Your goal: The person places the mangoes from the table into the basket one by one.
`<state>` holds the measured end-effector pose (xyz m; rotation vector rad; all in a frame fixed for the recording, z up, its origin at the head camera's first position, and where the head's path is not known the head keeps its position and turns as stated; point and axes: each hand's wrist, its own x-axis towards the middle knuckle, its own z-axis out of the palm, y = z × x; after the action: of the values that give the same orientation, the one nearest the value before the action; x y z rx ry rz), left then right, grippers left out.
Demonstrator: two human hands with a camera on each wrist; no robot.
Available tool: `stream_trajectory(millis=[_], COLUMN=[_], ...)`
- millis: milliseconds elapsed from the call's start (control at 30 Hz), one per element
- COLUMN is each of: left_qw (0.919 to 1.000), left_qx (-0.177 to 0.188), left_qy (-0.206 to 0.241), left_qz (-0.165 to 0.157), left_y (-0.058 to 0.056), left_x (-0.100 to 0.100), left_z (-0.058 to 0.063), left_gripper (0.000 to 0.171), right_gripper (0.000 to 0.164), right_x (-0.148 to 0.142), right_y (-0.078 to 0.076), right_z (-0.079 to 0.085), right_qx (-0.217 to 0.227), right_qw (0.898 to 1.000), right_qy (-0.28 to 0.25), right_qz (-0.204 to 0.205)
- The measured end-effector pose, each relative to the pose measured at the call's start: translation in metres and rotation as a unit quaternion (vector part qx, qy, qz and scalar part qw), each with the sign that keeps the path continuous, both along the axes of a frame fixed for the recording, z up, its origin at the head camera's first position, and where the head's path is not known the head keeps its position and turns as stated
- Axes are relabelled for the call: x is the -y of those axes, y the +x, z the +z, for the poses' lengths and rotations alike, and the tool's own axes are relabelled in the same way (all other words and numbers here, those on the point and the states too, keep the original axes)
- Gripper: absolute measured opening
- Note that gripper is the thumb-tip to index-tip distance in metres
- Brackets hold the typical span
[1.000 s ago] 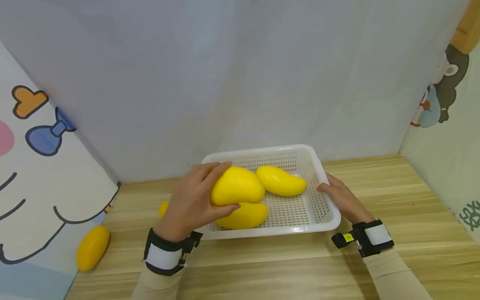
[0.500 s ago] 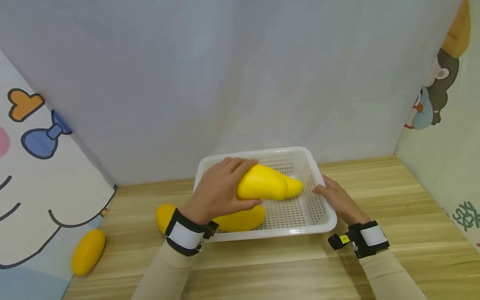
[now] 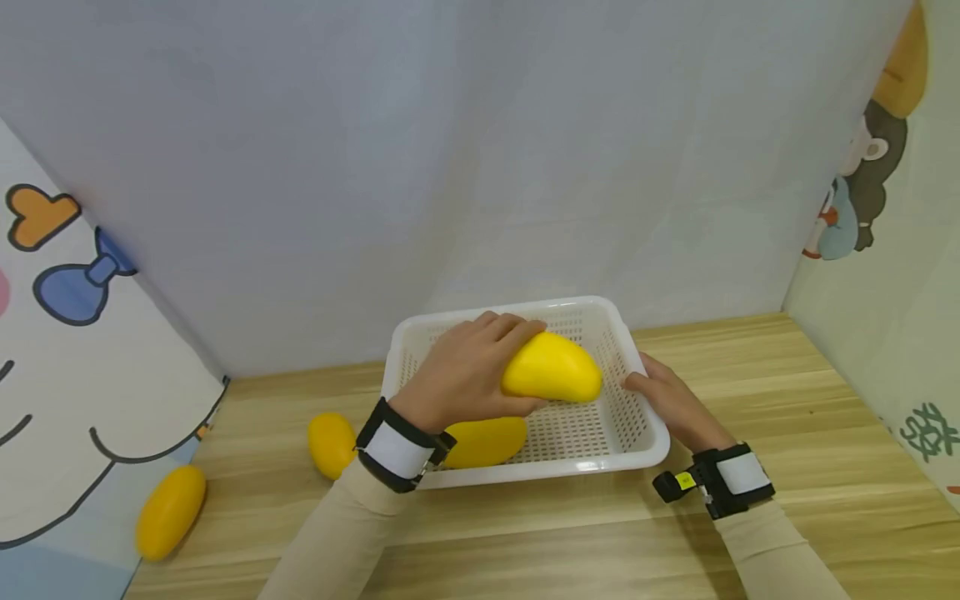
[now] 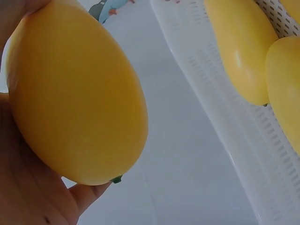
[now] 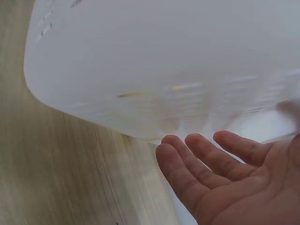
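Note:
My left hand [image 3: 476,371] grips a yellow mango [image 3: 555,368] over the right part of a white slotted plastic basket [image 3: 551,471]. Fingers lie along the far side of the fruit and the thumb along its near side. In the left wrist view, the held mango [image 4: 79,103] shows a small green stem tip. Another mango [image 3: 487,442] lies in the basket, partly covered by the left wrist. A further one there is hidden from the head view behind the held fruit. My right hand [image 3: 678,404] holds the basket's right rim, thumb on top and fingers outside below it.
Two more mangoes lie on the wooden table left of the basket: one mango [image 3: 330,446] by the left wrist, another mango [image 3: 171,512] near the left panel [image 3: 90,392]. A pale curtain [image 3: 487,167] stands close behind the basket, and a printed panel [image 3: 892,333] borders the right.
My left hand has carried its mango rightward across the basket, covering the fruit that lay at the right. The mango by the left wrist shows more fully. My right hand stays at the rim.

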<state>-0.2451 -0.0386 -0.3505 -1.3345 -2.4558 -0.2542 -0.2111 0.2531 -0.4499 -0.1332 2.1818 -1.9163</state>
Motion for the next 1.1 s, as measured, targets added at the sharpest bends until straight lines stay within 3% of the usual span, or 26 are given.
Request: stream_trajectory(millis=[400,600,800,1100], left_qw=[0.9967,0.9918,0.9882,0.9765], left_qx=[0.043,0.076,0.084,0.111], left_qy=[-0.068,-0.103,-0.128,-0.185], left_qz=[-0.002,-0.001,0.002,0.01], left_y=[-0.006,-0.01,-0.011,-0.012], left_x=[-0.018,-0.028,-0.037,-0.048], left_z=[-0.005,-0.013,-0.021,-0.033], left_gripper=[0.078,0.078,0.079,0.082], right_gripper=[0.054,0.054,0.053,0.052], right_x=[-0.001,-0.001,-0.001,-0.001], right_y=[-0.002,-0.002,-0.002,0.0], right_z=[-0.003,-0.004,-0.004,-0.001], right_qx=[-0.01,-0.009,-0.012,-0.014], right_qw=[1.0,1.0,1.0,1.0], right_qy=[0.008,0.008,0.022,0.026], right_qz=[0.004,-0.001,-0.003,0.0])
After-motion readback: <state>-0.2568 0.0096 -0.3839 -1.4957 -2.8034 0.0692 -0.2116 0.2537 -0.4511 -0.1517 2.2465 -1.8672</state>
